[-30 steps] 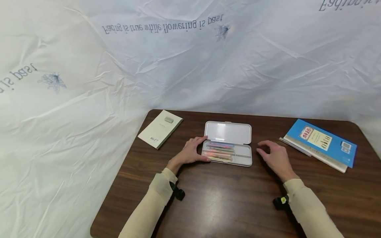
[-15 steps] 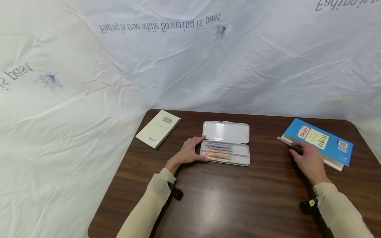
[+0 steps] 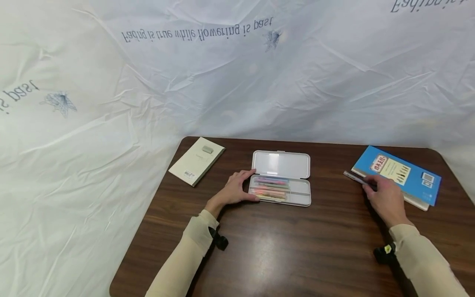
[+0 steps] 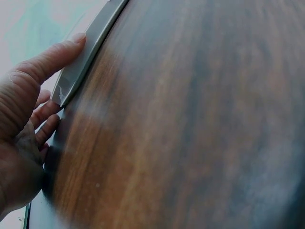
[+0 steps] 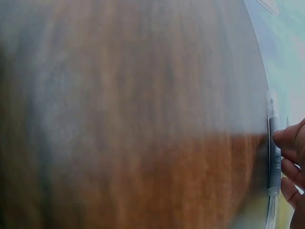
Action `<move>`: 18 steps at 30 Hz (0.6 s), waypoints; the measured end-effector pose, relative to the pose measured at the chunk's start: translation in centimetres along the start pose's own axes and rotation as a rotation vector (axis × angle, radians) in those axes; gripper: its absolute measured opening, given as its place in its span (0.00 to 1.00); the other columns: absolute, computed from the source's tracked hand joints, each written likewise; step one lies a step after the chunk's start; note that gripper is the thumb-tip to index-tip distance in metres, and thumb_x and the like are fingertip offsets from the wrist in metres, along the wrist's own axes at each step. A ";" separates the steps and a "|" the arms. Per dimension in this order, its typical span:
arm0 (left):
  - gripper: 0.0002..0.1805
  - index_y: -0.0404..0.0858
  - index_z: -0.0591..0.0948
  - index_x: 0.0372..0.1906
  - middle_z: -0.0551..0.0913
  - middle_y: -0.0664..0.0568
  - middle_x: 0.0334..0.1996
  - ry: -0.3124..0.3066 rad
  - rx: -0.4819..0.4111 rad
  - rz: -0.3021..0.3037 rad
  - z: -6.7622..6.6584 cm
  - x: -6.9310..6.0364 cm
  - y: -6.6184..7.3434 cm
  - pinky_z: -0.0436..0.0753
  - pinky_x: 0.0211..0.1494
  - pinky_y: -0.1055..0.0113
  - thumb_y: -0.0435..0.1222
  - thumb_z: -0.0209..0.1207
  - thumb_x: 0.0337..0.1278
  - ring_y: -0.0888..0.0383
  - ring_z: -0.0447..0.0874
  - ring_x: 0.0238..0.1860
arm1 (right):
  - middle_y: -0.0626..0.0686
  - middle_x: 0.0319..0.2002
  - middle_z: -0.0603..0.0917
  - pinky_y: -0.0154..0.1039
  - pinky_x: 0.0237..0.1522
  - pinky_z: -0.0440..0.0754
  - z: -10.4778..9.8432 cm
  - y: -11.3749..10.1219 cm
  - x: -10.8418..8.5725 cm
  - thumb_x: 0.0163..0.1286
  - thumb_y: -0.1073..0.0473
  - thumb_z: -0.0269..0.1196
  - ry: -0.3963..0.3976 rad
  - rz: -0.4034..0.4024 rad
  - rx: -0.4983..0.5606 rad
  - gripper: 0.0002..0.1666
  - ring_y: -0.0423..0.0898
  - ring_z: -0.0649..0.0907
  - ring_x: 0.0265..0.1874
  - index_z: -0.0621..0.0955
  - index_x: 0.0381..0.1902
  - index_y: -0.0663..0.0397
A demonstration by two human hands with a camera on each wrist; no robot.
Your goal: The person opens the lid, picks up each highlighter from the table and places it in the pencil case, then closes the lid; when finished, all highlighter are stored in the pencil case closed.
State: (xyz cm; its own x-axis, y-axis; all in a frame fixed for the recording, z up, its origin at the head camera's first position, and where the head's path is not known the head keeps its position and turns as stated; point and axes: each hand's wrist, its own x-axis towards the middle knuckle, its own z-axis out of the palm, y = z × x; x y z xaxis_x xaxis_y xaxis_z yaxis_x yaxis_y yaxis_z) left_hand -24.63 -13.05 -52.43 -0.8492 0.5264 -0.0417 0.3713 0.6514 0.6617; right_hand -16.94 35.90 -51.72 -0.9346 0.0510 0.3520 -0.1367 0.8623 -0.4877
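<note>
A white pencil case (image 3: 301,199) lies with its lid (image 3: 282,164) raised back at mid-table, several pastel pens (image 3: 271,189) in its left part. My left hand (image 3: 231,190) grips the case's left end, thumb on the front side and index finger at the back corner. The left wrist view has the thumb (image 4: 66,52) against the case wall (image 4: 90,52). To the right, my right hand (image 3: 387,200) pinches a slim pen (image 5: 274,152) with a grey barrel and clear ends, beside the blue book (image 3: 417,181). In the head view the fingers partly cover this pen.
A cream notebook (image 3: 196,163) with a small grey eraser-like block (image 3: 207,149) on it lies at the back left. Beneath the blue book is a pale book (image 3: 415,202). A clear strip (image 5: 271,214) runs near the pen. White cloth (image 3: 222,82) hangs behind the table (image 3: 297,251).
My right hand has moved right, from beside the pencil case to the blue book, and taken hold of the pen there. My left hand stays on the case.
</note>
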 end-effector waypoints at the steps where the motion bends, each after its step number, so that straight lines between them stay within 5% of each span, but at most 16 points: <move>1: 0.60 0.54 0.62 0.84 0.69 0.51 0.76 0.001 -0.001 0.000 0.0 0.0 0.0 0.58 0.78 0.43 0.58 0.79 0.46 0.48 0.62 0.74 | 0.73 0.41 0.86 0.68 0.38 0.73 0.0 0.0 0.0 0.69 0.70 0.69 -0.001 -0.001 -0.003 0.11 0.72 0.82 0.38 0.84 0.48 0.68; 11: 0.60 0.55 0.61 0.84 0.68 0.51 0.76 0.003 0.006 -0.003 -0.1 -0.1 0.0 0.58 0.78 0.43 0.59 0.78 0.46 0.48 0.62 0.74 | 0.70 0.37 0.87 0.64 0.34 0.73 0.0 -0.3 0.1 0.68 0.71 0.69 -0.001 -0.021 0.006 0.10 0.69 0.83 0.32 0.85 0.46 0.68; 18: 0.60 0.55 0.60 0.85 0.67 0.52 0.77 -0.011 0.020 -0.003 -0.1 0.0 0.0 0.56 0.79 0.45 0.60 0.77 0.47 0.49 0.61 0.75 | 0.70 0.39 0.86 0.64 0.37 0.73 0.2 -2.0 0.1 0.70 0.70 0.68 -0.011 -0.017 0.025 0.09 0.69 0.82 0.37 0.85 0.47 0.66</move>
State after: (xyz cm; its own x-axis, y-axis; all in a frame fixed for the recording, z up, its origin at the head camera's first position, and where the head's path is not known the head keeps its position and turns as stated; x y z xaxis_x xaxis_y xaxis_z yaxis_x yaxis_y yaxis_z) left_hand -24.63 -13.08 -52.39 -0.8460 0.5306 -0.0519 0.3765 0.6635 0.6466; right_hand -16.87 34.10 -50.92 -0.9357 0.0305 0.3514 -0.1607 0.8500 -0.5017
